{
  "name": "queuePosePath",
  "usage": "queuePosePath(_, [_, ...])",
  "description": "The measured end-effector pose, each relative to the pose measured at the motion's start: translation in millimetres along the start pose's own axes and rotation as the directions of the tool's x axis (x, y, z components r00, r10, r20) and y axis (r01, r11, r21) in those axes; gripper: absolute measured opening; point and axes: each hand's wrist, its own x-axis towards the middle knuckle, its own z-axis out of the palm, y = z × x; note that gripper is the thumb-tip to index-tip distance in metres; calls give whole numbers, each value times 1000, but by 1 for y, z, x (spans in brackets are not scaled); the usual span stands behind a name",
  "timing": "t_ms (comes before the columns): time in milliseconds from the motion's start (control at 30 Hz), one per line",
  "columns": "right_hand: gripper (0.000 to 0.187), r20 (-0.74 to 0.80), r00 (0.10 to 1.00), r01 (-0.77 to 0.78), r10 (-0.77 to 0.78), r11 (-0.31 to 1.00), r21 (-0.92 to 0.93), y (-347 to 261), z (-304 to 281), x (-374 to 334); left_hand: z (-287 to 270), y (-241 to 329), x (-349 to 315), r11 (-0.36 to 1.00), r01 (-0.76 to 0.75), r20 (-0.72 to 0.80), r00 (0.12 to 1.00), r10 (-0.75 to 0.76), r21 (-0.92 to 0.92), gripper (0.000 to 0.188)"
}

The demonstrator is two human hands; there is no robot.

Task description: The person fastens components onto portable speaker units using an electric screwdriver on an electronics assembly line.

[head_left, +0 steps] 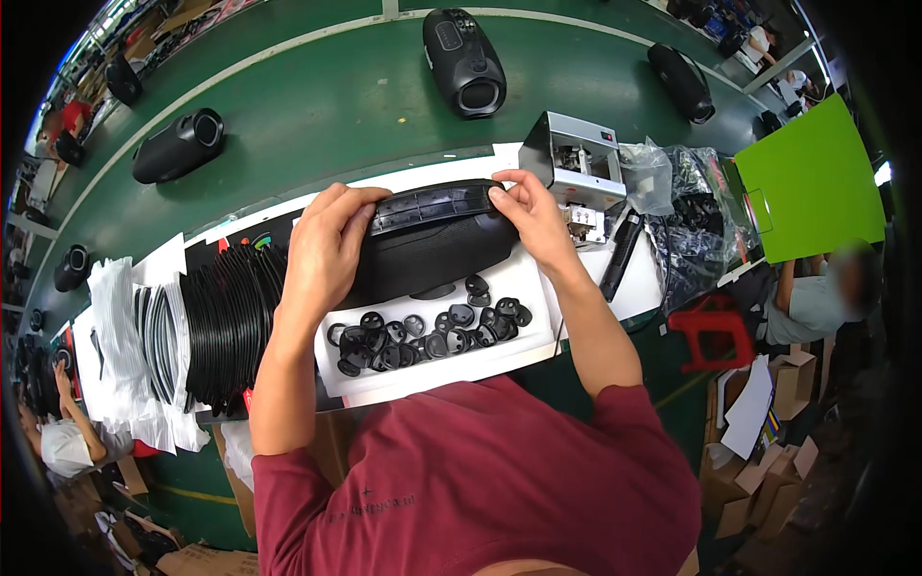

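A cylindrical black speaker (437, 257) lies crosswise in front of me, over the far part of a white tray. Along its far upper side runs a curved black handle strip (432, 207), its ribbed inner face showing. My left hand (331, 240) pinches the strip's left end between thumb and fingers. At the right end, my right hand (534, 217) grips it the same way, thumb on the near side. Whether the strip is fastened to the speaker I cannot tell. Small rounded black caps (459, 315) lie loose in the tray (461, 363) below the speaker.
Left stands a row of black curved strips (230, 326) beside white wrapping (120, 336). A grey metal machine (574, 158), a black tool (624, 254) and plastic bags (696, 211) sit right. More speakers (465, 62) rest on the green surface beyond. A co-worker (807, 298) sits right, near a red stool (713, 334).
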Motion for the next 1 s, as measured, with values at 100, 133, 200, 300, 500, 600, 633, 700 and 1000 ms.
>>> queuePosePath(100, [37,124,985,-129,124,991,36,-8,-9,1,4,-5,-3,1000,5,-59,998,-5,-13,18])
queuePosePath(133, [38,164,975,-163,152,985,57,-11,-10,1,5,-3,-5,999,31,-98,995,-34,-31,18])
queuePosePath(200, [41,208,964,-183,165,981,71,-10,-9,4,9,-5,-11,1000,9,-182,983,-7,10,17])
queuePosePath(300, [42,231,966,-134,114,989,69,-7,-10,9,27,-15,-31,991,-84,-290,950,111,104,29])
queuePosePath(500, [42,95,988,-113,124,988,-109,-23,-9,-7,46,-4,-43,948,-94,-242,955,173,305,66])
queuePosePath(600, [36,13,1000,29,-27,979,-203,-21,-11,-27,47,-6,-49,936,-104,-233,954,189,337,70])
queuePosePath(633, [32,-66,991,99,-120,960,-262,-23,-15,-35,46,-7,-50,942,-108,-231,954,188,318,70])
queuePosePath(700, [23,-302,899,213,-317,919,-332,-12,-41,-53,45,-10,-50,938,-115,-228,954,196,327,71])
queuePosePath(1000, [72,-632,765,-511,-125,480,-713,85,-156,-94,42,-6,-50,907,-119,-172,964,203,405,70])
